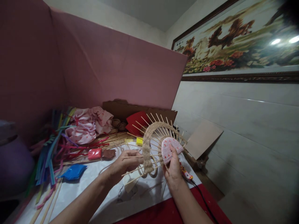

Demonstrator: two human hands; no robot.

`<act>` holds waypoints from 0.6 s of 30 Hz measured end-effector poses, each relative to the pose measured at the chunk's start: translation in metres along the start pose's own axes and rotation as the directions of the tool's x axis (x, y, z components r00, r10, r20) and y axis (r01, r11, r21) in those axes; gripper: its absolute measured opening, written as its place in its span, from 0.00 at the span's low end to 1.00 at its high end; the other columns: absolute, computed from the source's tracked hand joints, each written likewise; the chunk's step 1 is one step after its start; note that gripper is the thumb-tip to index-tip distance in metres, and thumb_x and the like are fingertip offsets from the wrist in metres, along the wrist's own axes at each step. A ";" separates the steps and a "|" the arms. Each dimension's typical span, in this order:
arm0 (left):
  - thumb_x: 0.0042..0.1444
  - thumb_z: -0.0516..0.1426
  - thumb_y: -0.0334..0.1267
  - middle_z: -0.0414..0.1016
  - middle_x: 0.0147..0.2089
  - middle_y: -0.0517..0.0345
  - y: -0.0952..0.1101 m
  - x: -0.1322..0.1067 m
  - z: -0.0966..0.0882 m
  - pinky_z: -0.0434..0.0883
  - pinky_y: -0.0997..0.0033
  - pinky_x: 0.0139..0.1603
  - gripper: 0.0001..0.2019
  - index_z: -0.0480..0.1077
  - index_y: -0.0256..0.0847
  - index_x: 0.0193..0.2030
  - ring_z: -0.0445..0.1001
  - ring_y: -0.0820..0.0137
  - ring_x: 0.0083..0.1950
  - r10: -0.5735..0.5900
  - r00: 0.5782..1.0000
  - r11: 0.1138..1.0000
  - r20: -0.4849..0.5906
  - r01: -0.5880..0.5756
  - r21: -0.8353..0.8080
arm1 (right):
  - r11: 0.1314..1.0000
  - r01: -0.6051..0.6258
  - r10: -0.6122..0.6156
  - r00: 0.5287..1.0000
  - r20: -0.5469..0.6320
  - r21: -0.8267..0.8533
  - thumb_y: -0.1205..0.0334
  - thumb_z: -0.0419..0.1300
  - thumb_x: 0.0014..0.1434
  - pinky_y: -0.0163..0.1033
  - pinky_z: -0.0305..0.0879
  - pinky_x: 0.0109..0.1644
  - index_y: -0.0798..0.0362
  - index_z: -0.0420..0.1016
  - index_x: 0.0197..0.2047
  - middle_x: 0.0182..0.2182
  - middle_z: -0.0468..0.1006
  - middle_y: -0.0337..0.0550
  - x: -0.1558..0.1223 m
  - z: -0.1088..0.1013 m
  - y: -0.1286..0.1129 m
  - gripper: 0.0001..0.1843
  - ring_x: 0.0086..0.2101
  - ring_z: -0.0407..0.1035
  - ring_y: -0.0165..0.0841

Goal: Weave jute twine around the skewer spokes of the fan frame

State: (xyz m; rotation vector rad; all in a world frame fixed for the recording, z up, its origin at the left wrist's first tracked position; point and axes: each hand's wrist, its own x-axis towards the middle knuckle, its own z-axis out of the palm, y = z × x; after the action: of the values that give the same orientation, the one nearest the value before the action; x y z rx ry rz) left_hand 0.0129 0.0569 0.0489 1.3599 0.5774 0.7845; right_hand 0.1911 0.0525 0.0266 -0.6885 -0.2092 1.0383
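Observation:
A half-round woven fan [147, 152] made of thin sticks and tan twine is held up above the table. Its sticks spread outward past a curved twine band, and a pink half-circle of fabric [168, 149] with red spots covers its middle. My right hand [174, 172] grips the fabric-covered middle, thumb pressed on the front. At the other side, my left hand [128, 160] is closed around the band's lower left end and its sticks; some of its fingertips are hidden behind them. Behind the fan, a ring-shaped roll [153, 171] is partly visible.
On the white-covered table lie a blue packet [73, 172], a red packet [94, 153], a yellow block [139, 141], coloured pipe cleaners [48, 158] and crumpled pink fabric [86, 124]. A patterned glue gun [186, 172] with a black cord lies right. Pink panels [116, 65] stand behind.

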 end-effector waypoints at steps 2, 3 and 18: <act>0.47 0.57 0.39 0.48 0.17 0.68 -0.001 0.000 -0.001 0.40 0.72 0.21 0.12 0.59 0.38 0.20 0.42 0.79 0.19 -0.002 1.000 0.999 0.025 0.003 -0.036 | 1.000 -0.009 0.009 1.000 0.010 0.014 0.59 0.59 0.47 0.35 0.71 0.36 0.54 0.69 0.44 0.30 0.79 0.37 0.000 0.000 0.000 0.19 0.30 0.73 0.29; 0.47 0.57 0.38 0.48 0.16 0.68 -0.002 0.000 -0.002 0.40 0.72 0.21 0.12 0.59 0.38 0.20 0.42 0.79 0.19 -0.001 0.999 0.999 0.036 0.003 -0.050 | 1.000 -0.013 0.013 1.000 0.019 0.018 0.59 0.59 0.47 0.35 0.71 0.36 0.54 0.69 0.44 0.30 0.79 0.37 0.000 0.000 0.000 0.19 0.31 0.73 0.29; 0.39 0.63 0.36 0.64 0.22 0.61 -0.004 -0.001 -0.012 0.48 0.76 0.23 0.10 0.71 0.34 0.28 0.55 0.79 0.22 -0.062 0.997 0.997 0.035 0.064 -0.040 | 1.000 0.010 -0.010 1.000 0.019 -0.020 0.58 0.58 0.46 0.32 0.70 0.36 0.53 0.69 0.43 0.30 0.78 0.36 -0.001 0.001 -0.001 0.19 0.31 0.73 0.29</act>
State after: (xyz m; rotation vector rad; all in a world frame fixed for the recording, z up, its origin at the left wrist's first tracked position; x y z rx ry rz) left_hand 0.0037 0.0635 0.0434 1.3088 0.5724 0.7176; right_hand 0.1909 0.0520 0.0279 -0.6953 -0.2389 1.0344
